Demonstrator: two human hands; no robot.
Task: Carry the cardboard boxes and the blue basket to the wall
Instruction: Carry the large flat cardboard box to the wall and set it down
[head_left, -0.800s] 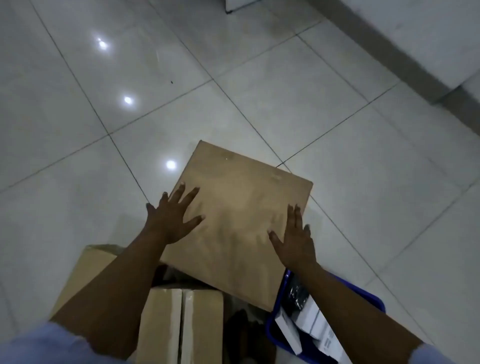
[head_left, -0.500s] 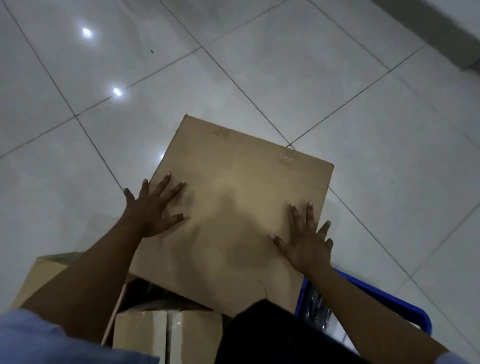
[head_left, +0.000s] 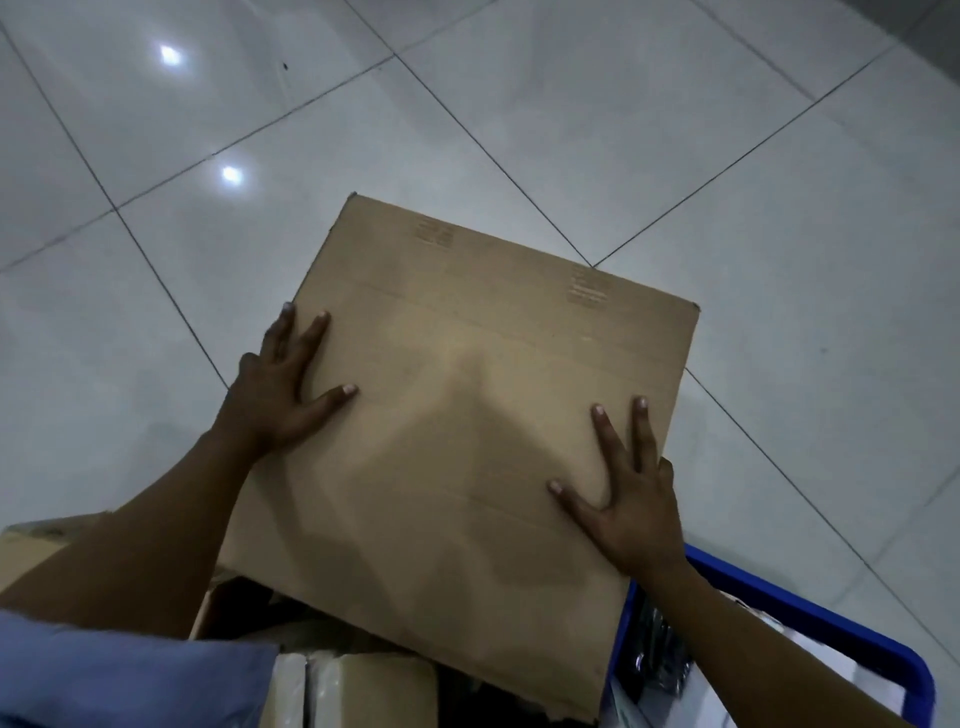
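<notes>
So far nothing is at the wall: your left hand (head_left: 283, 395) and right hand (head_left: 631, 501) lie spread flat on the large flat brown cardboard box (head_left: 467, 415), gripping nothing, beside the blue plastic basket (head_left: 810, 631) on the floor.

Left hand (head_left: 280, 400) and right hand (head_left: 631, 499) flat, fingers spread, forearms extended forward.

No text could be read. Two faint printed marks stood near the far edge of the box (head_left: 467, 415), too blurred to make out.
</notes>
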